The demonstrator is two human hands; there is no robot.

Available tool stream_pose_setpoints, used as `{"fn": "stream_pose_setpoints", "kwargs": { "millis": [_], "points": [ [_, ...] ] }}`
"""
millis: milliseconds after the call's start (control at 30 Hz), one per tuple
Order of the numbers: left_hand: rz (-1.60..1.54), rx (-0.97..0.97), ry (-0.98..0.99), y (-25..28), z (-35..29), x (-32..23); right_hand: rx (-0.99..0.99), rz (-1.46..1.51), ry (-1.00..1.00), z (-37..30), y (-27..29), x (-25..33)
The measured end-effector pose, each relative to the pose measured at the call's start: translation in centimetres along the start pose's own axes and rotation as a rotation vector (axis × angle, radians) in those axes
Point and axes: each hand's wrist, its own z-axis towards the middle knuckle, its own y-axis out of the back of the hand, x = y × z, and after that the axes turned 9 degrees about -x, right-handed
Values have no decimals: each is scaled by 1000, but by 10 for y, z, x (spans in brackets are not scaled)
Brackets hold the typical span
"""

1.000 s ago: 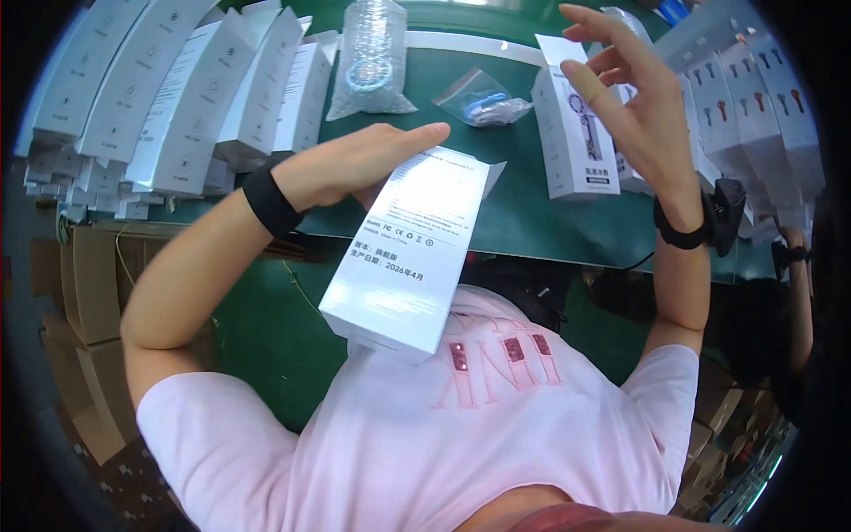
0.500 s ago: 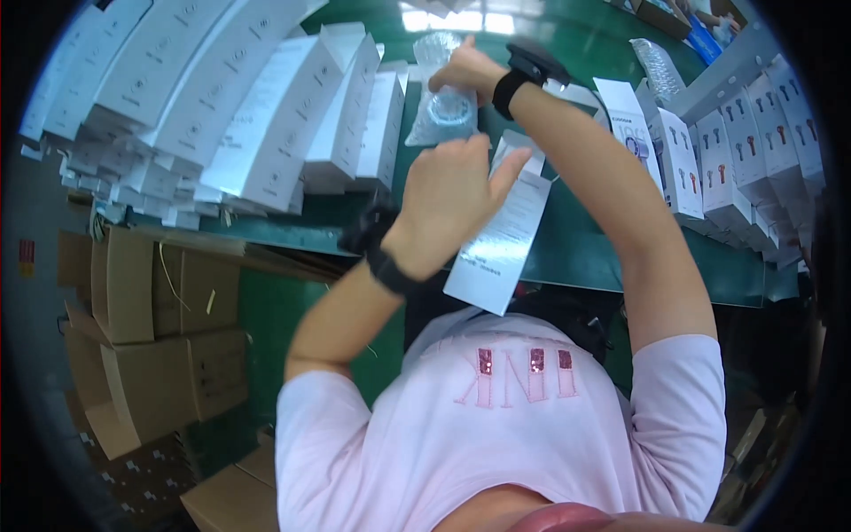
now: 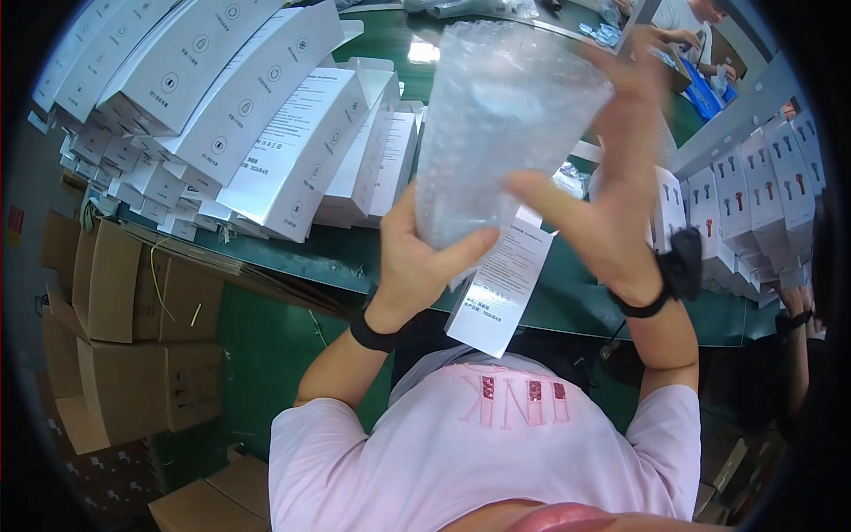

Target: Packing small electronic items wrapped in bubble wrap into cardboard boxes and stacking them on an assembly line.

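I see the clear bubble-wrap pouch (image 3: 496,133) in the upper centre of the frame, held up above the green tabletop (image 3: 567,306). My left hand (image 3: 415,270) grasps its lower left edge, thumb pressed across the front. My right hand (image 3: 607,226) is blurred at the pouch's right side, thumb near the plastic and fingers reaching upward; I cannot tell whether they grip it or are released.

As I judge it, the work is partway through: the pouch is picked up, but it is outside the long white printed cardboard carton (image 3: 501,297) that lies just below it, mid-frame. That carton's far end is hidden from me, so I cannot say if it is open. Stacked white cartons (image 3: 297,146) fill the upper left, and more white cartons with small tool-like pictures (image 3: 762,199) stand at right.
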Motion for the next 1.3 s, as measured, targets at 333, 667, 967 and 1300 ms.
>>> {"fn": "stream_pose_setpoints", "kwargs": {
  "millis": [333,667,967,1300],
  "points": [
    [526,-270,-566,-7,-5,-15,162,-383,526,-7,30,41],
    [620,-317,-615,-7,-12,-17,55,-336,497,-21,7,42],
    [175,331,-58,-31,36,-28,-29,748,-699,19,32,-27],
    [1208,427,-35,-51,67,42,-335,1021,-850,25,70,-99]
  ]
}}
